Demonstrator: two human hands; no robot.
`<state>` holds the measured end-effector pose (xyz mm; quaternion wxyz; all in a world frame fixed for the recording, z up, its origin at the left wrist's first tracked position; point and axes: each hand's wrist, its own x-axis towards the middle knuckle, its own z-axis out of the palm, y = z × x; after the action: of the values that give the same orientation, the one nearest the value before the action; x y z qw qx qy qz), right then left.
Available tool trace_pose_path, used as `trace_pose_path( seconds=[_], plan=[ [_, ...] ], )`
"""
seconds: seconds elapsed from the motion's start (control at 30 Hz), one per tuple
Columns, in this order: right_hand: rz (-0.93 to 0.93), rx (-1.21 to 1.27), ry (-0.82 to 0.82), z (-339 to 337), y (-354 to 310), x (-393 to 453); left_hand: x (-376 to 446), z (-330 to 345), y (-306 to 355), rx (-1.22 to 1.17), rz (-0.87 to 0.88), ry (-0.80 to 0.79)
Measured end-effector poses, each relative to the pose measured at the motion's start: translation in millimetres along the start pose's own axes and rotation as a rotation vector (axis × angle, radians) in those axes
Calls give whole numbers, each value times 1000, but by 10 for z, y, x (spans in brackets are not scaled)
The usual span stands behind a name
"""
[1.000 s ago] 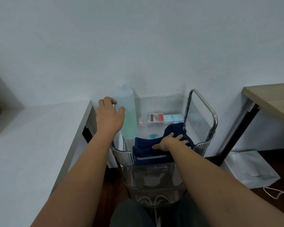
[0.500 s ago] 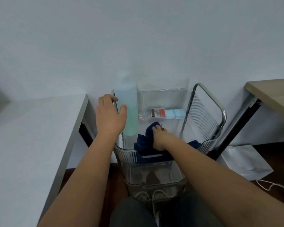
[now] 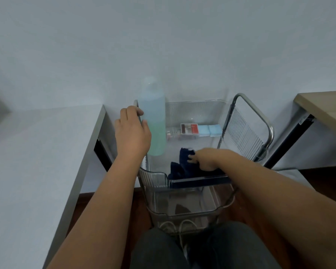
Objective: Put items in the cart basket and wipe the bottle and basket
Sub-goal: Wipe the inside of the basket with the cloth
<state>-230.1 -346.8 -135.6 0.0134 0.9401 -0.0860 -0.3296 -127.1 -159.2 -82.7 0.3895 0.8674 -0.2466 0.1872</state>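
The clear plastic cart basket (image 3: 157,178) with ribbed walls stood against the pale wall, and everything else lay about it. Inside the basket, at its left side, a tall translucent plastic bottle (image 3: 155,121) stood upright, holding pale green liquid in its lower part. The left hand (image 3: 132,133) sat on the basket's left edge, its fingers curled over the thin metal frame rail (image 3: 137,111) there, its thumb side just beside or touching the bottle; which of the two could not be told. The right hand (image 3: 206,159) reached down into the basket from the near side and gripped a crumpled dark blue cloth (image 3: 182,166), fingers bent round its upper fold. The cloth lay on the basket floor toward the near wall, apart from the bottle. At the far wall of the basket lay a small clear box with a red and white label (image 3: 189,129), and just right of it two light blue blocks (image 3: 209,130) side by side. On the basket's right side rose a chrome metal handle frame with a slatted panel (image 3: 242,133), tilted outward. Left of the basket was a white table (image 3: 37,152); right of it, a light wooden desk (image 3: 324,105). Below the basket a second clear tier (image 3: 184,208) showed, above a dark wooden floor (image 3: 81,202), with the person's dark-trousered knees (image 3: 202,247) nearest the camera.
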Motion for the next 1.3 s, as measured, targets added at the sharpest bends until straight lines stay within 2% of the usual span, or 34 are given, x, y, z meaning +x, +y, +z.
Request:
trace_pose_path(
  seconds=[0.1,0.27,0.4,0.47,0.53,0.67,0.77,0.83,0.87,0.93,1.03,1.13,1.3],
  plan=[
    [5,87,-25,-59,-215,129,-6,-9,21,-56,-40,9],
    [-126,257,-101,-65,-730,235,-78,-38,20,-53,-70,32],
    [-180,519,-92,-26,-729,118,-85,-34,23,-46,-73,39],
    [-218,501,-97,-52,-649,76,-109,-29,21,-18,-73,49],
    [-231,368,-106,-63,-546,8,-166,-36,8,47,-51,67],
    [-26,86,-74,64,-144,-15,-264,-44,-29,89,-18,70],
    [278,46,-114,204,86,-53,-305,-37,-36,91,-32,66],
    [352,-33,-39,250,150,-47,-346,-46,-36,109,-35,53],
    [377,-78,-63,220,129,-105,-370,-55,-37,119,-35,49],
    [493,59,-185,211,59,-145,-418,-68,-41,122,-34,42],
    [429,163,-113,209,-83,-30,-441,-67,-53,93,-14,32],
    [277,214,-32,60,-313,104,-430,-59,-43,50,-11,19],
    [128,326,117,-218,-1046,235,-440,-86,-69,79,6,2]
  ],
)
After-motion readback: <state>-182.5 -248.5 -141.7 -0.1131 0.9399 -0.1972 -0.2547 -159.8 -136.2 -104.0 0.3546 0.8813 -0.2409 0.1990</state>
